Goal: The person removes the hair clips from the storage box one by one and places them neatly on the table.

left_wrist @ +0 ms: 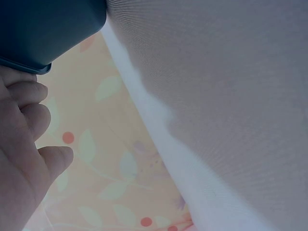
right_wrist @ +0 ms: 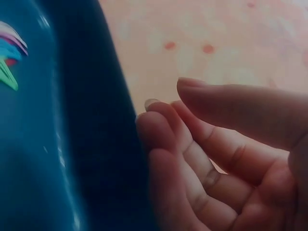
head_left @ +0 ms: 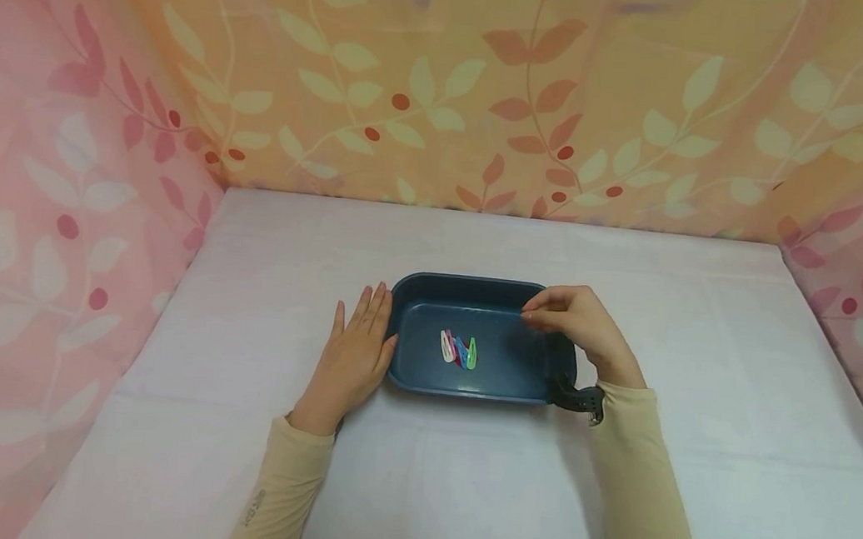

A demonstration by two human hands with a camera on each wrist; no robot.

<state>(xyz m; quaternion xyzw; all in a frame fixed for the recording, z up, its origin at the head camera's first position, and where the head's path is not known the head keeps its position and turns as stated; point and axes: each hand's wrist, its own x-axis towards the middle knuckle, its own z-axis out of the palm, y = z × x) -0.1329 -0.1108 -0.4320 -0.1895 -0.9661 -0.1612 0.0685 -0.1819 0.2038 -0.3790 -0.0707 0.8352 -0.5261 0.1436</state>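
My left hand [head_left: 350,364] lies straight-fingered against the blue tray [head_left: 511,360] at mid-frame. My right hand [head_left: 586,322], loosely bent and gripping nothing, hides the tray's upper right corner; a black strap [head_left: 580,398] crosses its lower right. Hair clips [head_left: 460,351] lie bunched inside, near frame centre. Floral fabric [head_left: 417,51] fills the top. My sleeve's lettering [head_left: 254,508], lower left, is unreadable.

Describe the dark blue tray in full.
The tray is a dark blue rectangle with rounded corners, raised walls, a thin rim and a smooth, slightly glossy floor; it looks like plastic. It sits open side up on the white-covered table, long sides running left to right. A few colourful hair clips lie inside, left of its middle. The left hand touches its left end; the right hand is at its right end, contact unclear.
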